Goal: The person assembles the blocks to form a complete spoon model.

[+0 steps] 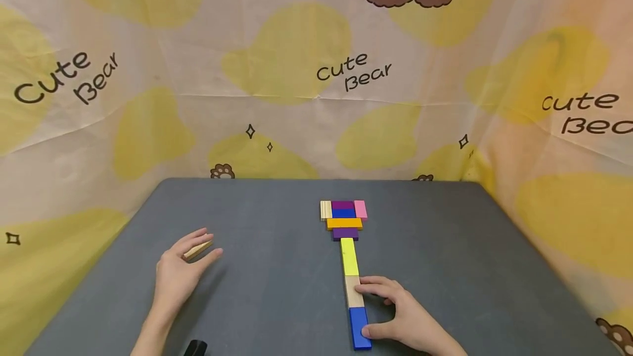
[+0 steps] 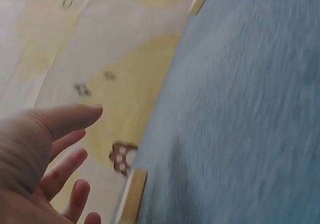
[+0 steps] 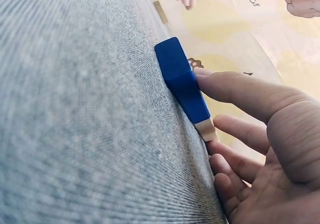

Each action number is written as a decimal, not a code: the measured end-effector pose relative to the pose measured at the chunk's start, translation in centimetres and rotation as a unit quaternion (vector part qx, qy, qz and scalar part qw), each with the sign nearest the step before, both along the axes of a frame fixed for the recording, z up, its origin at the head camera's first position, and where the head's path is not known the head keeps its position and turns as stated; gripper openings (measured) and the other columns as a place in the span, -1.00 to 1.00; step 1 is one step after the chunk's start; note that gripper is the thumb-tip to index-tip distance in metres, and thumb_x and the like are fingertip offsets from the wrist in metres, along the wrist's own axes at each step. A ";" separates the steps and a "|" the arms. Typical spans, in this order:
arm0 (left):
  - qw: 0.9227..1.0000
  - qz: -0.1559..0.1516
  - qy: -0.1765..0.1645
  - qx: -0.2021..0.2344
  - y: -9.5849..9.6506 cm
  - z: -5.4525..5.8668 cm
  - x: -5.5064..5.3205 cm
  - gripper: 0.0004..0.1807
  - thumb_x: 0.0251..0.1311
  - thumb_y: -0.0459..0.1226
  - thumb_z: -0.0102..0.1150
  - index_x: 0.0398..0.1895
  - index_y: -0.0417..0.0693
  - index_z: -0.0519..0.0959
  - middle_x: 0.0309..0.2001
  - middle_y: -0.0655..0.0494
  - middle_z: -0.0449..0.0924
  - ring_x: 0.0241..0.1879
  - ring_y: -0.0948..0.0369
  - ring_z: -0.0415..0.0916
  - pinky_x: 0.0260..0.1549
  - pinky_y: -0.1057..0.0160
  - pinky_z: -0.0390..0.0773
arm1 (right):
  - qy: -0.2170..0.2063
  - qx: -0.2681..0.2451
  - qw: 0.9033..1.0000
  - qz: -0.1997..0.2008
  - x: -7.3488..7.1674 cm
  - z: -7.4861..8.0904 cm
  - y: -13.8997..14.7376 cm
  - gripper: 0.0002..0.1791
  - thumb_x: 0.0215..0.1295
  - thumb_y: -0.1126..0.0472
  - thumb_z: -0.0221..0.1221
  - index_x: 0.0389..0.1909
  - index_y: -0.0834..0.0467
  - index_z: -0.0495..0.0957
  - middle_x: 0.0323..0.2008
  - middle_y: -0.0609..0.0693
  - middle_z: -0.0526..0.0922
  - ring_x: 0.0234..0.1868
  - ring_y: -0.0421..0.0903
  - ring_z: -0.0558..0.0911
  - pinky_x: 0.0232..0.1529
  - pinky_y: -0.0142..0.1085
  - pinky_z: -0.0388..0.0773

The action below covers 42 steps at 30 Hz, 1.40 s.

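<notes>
A row of flat blocks lies on the table: a yellow block, a plain wood block and, nearest me, a blue block. My right hand is at the row's right side, thumb against the blue block and fingertips at the plain wood one. The right wrist view also has the thumb at the edge of the blue block. My left hand hovers at the left with spread fingers. Beyond its thumb, a loose wood block lies partly hidden; the left wrist view has this wood block apart from the fingers.
At the row's far end sit a purple block, an orange block and a cluster with a pink block at its right. A black object shows at the grey table's near edge. A printed cloth hangs behind.
</notes>
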<state>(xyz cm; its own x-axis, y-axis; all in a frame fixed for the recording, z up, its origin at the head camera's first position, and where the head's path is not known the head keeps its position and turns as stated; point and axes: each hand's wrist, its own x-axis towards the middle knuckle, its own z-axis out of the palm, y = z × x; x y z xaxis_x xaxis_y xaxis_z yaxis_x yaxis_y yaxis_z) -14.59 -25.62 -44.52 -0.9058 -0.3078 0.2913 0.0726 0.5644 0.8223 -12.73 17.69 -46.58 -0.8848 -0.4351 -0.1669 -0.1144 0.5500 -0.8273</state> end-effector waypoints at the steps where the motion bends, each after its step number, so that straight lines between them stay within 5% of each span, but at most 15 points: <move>1: 1.000 0.008 -0.007 0.002 -0.6 -0.1 0.1 -0.49 0.05 -0.07 0.50 0.06 -0.09 0.68 0.24 0.09 0.51 0.30 0.03 0.31 0.08 -0.01 0.39 | -0.001 0.002 1.000 0.000 0.0 0.0 0.0 -0.31 0.00 -0.12 0.48 0.22 -0.24 0.52 0.29 -0.02 0.36 0.23 0.13 0.29 0.09 0.14 0.38; 4: 0.999 0.038 -0.020 0.006 -2.1 -0.1 0.3 -0.46 0.05 -0.05 0.49 0.09 -0.09 0.66 0.25 0.08 0.50 0.31 0.04 0.29 0.05 0.12 0.36 | -0.001 0.002 1.000 0.001 0.0 -0.1 -0.1 -0.31 -0.01 -0.14 0.48 0.22 -0.26 0.52 0.28 -0.03 0.36 0.24 0.13 0.29 0.10 0.15 0.37; 12: 0.992 0.065 -0.067 0.080 -4.4 -1.0 0.6 -0.33 0.02 -0.01 0.50 0.15 -0.22 0.60 0.31 -0.03 0.43 0.30 -0.05 0.27 0.16 -0.12 0.29 | 0.002 -0.012 1.000 0.000 0.4 0.1 0.3 -0.36 0.02 -0.11 0.47 0.20 -0.27 0.55 0.29 -0.07 0.37 0.29 0.16 0.24 0.15 0.28 0.21; 17: 0.989 0.078 -0.102 0.077 -4.8 -1.5 0.3 -0.31 0.03 0.02 0.48 0.19 -0.15 0.59 0.30 0.00 0.43 0.29 -0.01 0.29 0.07 0.25 0.38 | 0.008 -0.003 1.000 0.002 0.2 0.0 0.2 -0.35 0.00 -0.14 0.47 0.19 -0.28 0.55 0.28 -0.08 0.37 0.28 0.15 0.25 0.15 0.28 0.22; 22: 0.988 0.104 -0.103 0.040 -5.1 -2.2 0.0 -0.37 -0.04 -0.02 0.54 0.13 -0.04 0.66 0.21 0.07 0.53 0.21 0.15 0.42 -0.13 0.57 0.34 | 0.010 -0.005 1.000 0.001 0.2 0.0 0.2 -0.34 0.00 -0.15 0.47 0.19 -0.29 0.55 0.28 -0.08 0.37 0.28 0.14 0.26 0.16 0.26 0.22; 27: 0.986 0.122 -0.109 0.022 -4.9 -2.9 0.1 -0.41 -0.09 -0.03 0.58 0.07 0.02 0.70 0.11 0.09 0.61 0.10 0.24 0.47 -0.12 0.45 0.35 | 0.003 -0.011 1.000 0.000 0.4 -0.1 0.6 -0.34 -0.02 -0.12 0.49 0.19 -0.28 0.55 0.26 -0.08 0.38 0.29 0.16 0.26 0.16 0.24 0.23; 35: 0.986 0.133 -0.099 0.002 -4.8 -3.0 0.3 -0.47 -0.05 -0.10 0.56 0.03 -0.07 0.70 0.07 -0.14 0.61 0.14 -0.11 0.44 -0.01 0.00 0.35 | 0.010 -0.013 1.000 0.001 0.1 0.0 0.7 -0.34 0.00 -0.12 0.48 0.20 -0.26 0.55 0.27 -0.09 0.37 0.27 0.14 0.25 0.15 0.21 0.24; 42: 0.986 0.140 -0.093 -0.002 -4.8 -3.1 -0.1 -0.39 -0.14 -0.03 0.60 0.02 -0.08 0.71 0.08 -0.16 0.60 0.14 -0.12 0.44 0.01 -0.04 0.34 | -0.010 -0.015 1.000 -0.008 0.0 0.0 0.4 -0.34 0.00 -0.11 0.48 0.19 -0.28 0.54 0.28 -0.05 0.36 0.27 0.16 0.26 0.14 0.26 0.25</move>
